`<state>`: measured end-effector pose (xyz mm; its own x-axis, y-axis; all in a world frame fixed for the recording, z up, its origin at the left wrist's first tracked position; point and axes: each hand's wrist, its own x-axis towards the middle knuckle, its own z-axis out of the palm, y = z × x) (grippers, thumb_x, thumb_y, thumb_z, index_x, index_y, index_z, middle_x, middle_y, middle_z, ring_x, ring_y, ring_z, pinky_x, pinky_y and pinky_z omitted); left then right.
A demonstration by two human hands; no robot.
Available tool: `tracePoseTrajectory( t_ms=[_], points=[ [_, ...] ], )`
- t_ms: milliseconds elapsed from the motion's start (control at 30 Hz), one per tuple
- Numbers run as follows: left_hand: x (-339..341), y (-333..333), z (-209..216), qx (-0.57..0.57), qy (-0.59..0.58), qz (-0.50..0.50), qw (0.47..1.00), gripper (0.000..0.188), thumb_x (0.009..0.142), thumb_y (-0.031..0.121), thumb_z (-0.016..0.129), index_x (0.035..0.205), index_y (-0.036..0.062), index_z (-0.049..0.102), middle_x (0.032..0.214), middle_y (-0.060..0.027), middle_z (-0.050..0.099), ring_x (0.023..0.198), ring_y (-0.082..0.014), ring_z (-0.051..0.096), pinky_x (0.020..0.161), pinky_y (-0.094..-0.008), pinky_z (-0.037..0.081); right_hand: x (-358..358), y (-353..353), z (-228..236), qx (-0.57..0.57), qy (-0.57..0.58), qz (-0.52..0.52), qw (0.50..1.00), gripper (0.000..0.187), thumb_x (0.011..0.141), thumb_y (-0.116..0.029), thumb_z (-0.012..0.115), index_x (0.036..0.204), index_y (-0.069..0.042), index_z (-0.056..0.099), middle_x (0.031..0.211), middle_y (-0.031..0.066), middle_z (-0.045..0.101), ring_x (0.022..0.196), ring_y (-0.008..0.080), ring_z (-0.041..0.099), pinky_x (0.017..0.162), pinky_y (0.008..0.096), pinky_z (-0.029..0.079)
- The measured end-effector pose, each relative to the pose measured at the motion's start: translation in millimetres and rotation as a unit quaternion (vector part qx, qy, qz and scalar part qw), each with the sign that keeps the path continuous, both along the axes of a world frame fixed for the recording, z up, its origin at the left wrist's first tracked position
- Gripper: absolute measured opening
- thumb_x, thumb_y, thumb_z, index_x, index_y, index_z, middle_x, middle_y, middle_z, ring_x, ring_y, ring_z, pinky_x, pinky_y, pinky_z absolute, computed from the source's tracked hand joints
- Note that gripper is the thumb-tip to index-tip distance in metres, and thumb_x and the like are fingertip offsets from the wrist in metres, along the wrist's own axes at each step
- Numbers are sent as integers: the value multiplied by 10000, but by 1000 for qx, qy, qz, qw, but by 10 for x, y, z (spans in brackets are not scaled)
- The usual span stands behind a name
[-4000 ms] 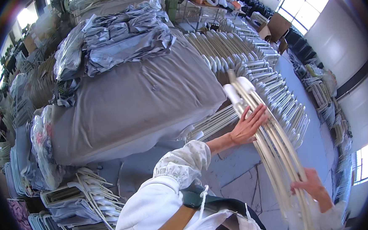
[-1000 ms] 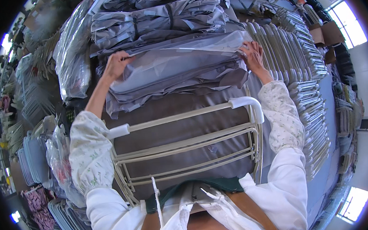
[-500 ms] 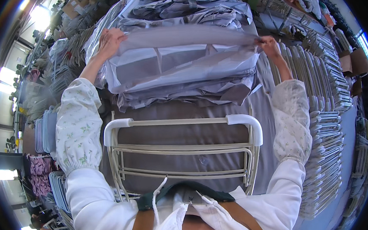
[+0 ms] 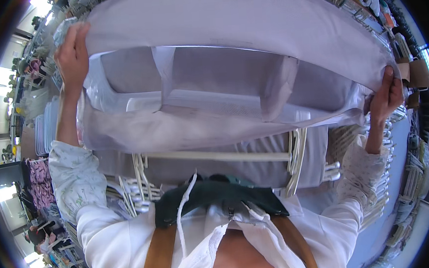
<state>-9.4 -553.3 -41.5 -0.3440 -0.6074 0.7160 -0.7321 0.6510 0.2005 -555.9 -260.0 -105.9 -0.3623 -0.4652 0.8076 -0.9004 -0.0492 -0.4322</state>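
A wide grey fabric cover (image 4: 227, 18) with inner dividers and a mesh strip is stretched between my hands, its long opening facing me. Its left end is pinched by my left hand (image 4: 71, 59), fingers bent over the edge. At the opposite end my right hand (image 4: 388, 94) is closed on the fabric rim. Below the cover, a cream metal tube frame (image 4: 221, 156) lies on the grey cloth surface (image 4: 236, 171). The cover hides the frame's far part and its white corner pieces.
Rows of folded pale tube frames (image 4: 375, 198) stand along the right side. On the left are blue-grey frames (image 4: 47, 127) and a pink-and-black patterned cloth (image 4: 42, 176). Cardboard boxes (image 4: 415, 75) sit farther right.
Both hands have spread wider apart and come nearer with the cover. Its opening gapes more, and it has moved from over the cloth pile to over the frame.
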Motion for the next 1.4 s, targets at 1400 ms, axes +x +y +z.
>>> tracePoseTrajectory(
  t_ms=[1400],
  points=[
    [926,1049,-3371,269,-77,-208,937,163,819,191,701,815,42,634,830,-82,616,847,-305,577,745,-409,458,1546,717,-2818,393,-55,-178,901,240,934,-300,570,941,-71,642,945,150,654,880,411,616,722,488,470]
  ],
)
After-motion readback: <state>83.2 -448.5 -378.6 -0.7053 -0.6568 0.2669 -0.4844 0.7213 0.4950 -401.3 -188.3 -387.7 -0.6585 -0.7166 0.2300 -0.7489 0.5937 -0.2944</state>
